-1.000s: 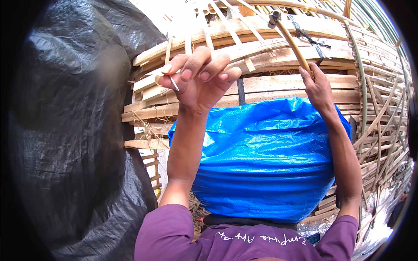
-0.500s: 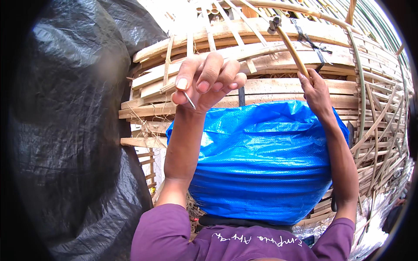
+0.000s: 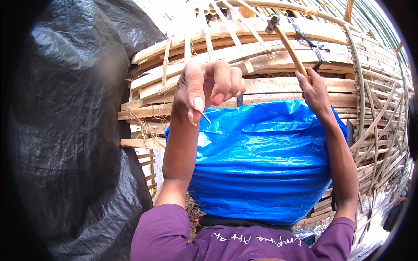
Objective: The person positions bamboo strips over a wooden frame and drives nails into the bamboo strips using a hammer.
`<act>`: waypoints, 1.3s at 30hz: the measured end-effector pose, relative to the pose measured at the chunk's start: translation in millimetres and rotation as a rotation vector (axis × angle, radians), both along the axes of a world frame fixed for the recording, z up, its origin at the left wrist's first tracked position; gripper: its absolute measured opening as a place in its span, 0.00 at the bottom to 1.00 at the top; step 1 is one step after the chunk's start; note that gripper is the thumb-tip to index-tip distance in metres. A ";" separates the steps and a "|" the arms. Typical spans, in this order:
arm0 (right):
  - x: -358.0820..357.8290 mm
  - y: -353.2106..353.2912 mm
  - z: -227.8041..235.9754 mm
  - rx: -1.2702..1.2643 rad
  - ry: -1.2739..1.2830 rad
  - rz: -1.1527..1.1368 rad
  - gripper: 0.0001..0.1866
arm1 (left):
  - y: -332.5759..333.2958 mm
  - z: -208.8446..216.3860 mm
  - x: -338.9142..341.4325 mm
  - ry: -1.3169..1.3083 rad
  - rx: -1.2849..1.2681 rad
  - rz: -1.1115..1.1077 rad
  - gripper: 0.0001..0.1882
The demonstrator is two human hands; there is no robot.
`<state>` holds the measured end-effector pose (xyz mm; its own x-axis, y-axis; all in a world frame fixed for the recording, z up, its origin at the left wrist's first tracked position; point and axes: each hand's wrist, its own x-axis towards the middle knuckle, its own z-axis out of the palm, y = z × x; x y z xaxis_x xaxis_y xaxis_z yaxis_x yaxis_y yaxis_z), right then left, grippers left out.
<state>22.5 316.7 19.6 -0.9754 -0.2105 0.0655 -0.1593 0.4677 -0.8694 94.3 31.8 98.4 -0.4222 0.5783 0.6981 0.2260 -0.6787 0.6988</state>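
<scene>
Between thumb and index finger, my left hand (image 3: 209, 87) pinches a thin metal nail (image 3: 205, 117), its free end slanting down to the right. The other fingers of that hand are curled. To the right, my right hand (image 3: 315, 91) is wrapped round the lower part of a hammer (image 3: 289, 48) with a wooden handle. The hammer is raised and tilted to the upper left, its dark metal head in the air, touching nothing that I can see. Below and between my forearms spreads a shiny blue tarp (image 3: 261, 169), bulging in front of me.
A dark plastic sheet (image 3: 78, 130) hangs along the left. Stacked timber planks (image 3: 300, 87) lie ahead, crossed by thin slats (image 3: 225, 21) and tied with a black strap (image 3: 310, 40). Bamboo lattice (image 3: 376, 113) stands at right, with several poles beyond.
My left hand has turned and its fingertips have come lower, bringing the nail down and slightly right. My right hand and the hammer have hardly moved.
</scene>
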 end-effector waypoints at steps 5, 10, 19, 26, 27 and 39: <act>-0.1 -0.8 -0.1 0.009 -0.006 0.009 0.17 | -1.0 1.2 3.4 0.003 -0.011 0.013 0.10; -0.9 1.3 -3.7 -0.007 -0.001 0.010 0.17 | 8.3 3.5 15.6 -0.185 0.015 0.353 0.06; -1.7 0.2 -1.3 0.011 -0.002 -0.001 0.17 | -0.5 -75.2 -42.3 -0.103 -0.754 1.334 0.06; -1.0 0.4 -0.9 -0.018 -0.040 0.013 0.18 | -10.0 -120.4 -84.0 -0.033 -0.646 1.558 0.09; -1.0 1.6 -1.3 -0.005 -0.036 0.014 0.18 | -7.0 -123.3 -86.5 -0.115 -0.624 1.538 0.10; -1.1 -3.3 -1.5 0.057 -0.016 0.025 0.19 | 2.6 -132.2 -103.8 -0.103 -0.670 1.696 0.08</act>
